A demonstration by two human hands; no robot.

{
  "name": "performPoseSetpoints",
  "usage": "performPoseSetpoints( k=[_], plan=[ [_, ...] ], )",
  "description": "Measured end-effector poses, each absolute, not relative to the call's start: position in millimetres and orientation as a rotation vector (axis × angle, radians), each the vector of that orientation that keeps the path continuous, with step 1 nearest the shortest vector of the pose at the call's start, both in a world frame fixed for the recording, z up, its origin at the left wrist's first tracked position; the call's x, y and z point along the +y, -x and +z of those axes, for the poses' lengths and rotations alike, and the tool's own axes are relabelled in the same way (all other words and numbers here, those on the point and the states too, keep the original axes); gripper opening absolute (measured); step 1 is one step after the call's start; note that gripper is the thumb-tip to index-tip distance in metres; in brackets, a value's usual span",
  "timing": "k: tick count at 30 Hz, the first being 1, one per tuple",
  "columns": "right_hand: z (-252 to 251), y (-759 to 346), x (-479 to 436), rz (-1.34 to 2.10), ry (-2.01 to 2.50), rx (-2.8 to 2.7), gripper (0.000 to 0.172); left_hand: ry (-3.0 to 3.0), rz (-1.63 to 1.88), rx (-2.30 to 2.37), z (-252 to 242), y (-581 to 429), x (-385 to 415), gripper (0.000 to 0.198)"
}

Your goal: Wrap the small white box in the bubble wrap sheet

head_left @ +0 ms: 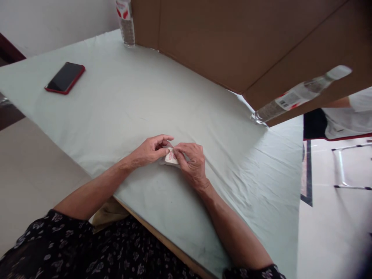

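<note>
A small white packet with red printing (171,156) rests on the pale green cloth in front of me, partly covered by my fingers. My left hand (152,149) has its thumb on the packet's left upper edge, its forefinger stretched out above. My right hand (192,161) pinches the packet's upper right side between thumb and fingers. What lies under the fingertips is too small to make out; a clear film seems to show at the packet's lower left.
A red-cased phone (65,77) lies at the far left of the cloth-covered table (116,97). A large brown cardboard panel (203,42) stands at the back, with a water bottle (127,27) at its left and another, tilted-looking bottle (290,99) at its right. Another person's white sleeve (360,101) shows beyond.
</note>
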State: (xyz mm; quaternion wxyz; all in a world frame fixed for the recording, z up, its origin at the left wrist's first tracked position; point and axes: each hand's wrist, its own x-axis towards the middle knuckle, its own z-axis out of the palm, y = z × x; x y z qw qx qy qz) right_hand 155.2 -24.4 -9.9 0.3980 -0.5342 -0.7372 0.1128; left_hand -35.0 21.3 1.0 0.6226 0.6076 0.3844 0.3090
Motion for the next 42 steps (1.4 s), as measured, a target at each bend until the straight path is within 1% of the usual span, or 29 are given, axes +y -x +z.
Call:
performPoseSetpoints(
  k=[3,6,13,16,18,20,23,25,27,29,32,34,37,42],
  plan=[
    [-6.6,-160.7,-23.2,0.325,1.301,-1.913,0.017,-1.36,0.72,0.885,-1.5,33.5,21.3,0.05],
    [-4.4,-164.7,-24.8,0.343,1.299,-1.984,0.019,-1.343,0.726,0.878,-3.7,32.3,21.8,0.047],
    [-7.5,-167.6,-38.4,0.115,1.278,-2.096,0.021,-1.344,0.707,0.887,0.8,33.4,21.1,0.043],
    [-8.7,-173.2,-43.4,0.147,1.235,-2.073,0.023,-1.342,0.7,0.911,3.6,33.4,19.9,0.043],
    [-7.9,-178.3,-43.9,0.232,1.257,-2.0,0.031,-1.35,0.702,0.918,4.3,33.2,19.6,0.043],
    [-7.4,-183.3,-41.3,0.342,1.284,-1.953,0.049,-1.36,0.703,0.912,3.9,32.9,19.7,0.045],
    [-10.8,-187.5,-34.2,0.5,1.284,-2.024,0.078,-1.374,0.709,0.912,2.7,32.5,20.0,0.047],
    [-15.9,-187.0,-30.2,0.574,1.279,-2.087,0.086,-1.381,0.719,0.919,2.2,32.3,19.7,0.046],
    [-20.7,-184.1,-28.4,0.607,1.268,-2.102,0.083,-1.392,0.729,0.917,2.3,32.2,18.9,0.044],
    [-23.4,-180.6,-29.0,0.588,1.25,-2.076,0.075,-1.416,0.747,0.909,2.4,32.4,18.0,0.043],
    [-24.0,-178.0,-30.5,0.484,1.197,-1.988,0.066,-1.48,0.848,0.908,1.4,33.4,17.2,0.049],
    [-24.8,-179.0,-29.6,0.442,1.183,-1.94,0.065,-1.522,0.95,0.902,-0.8,34.1,17.3,0.057],
    [-27.5,-182.0,-25.7,0.488,1.24,-1.923,0.067,-1.573,1.011,0.927,-4.4,34.3,17.6,0.065],
    [-24.0,-181.5,-24.7,0.576,1.332,-1.938,0.064,-1.631,0.849,0.972,-2.0,31.3,14.1,0.073]
  ],
)
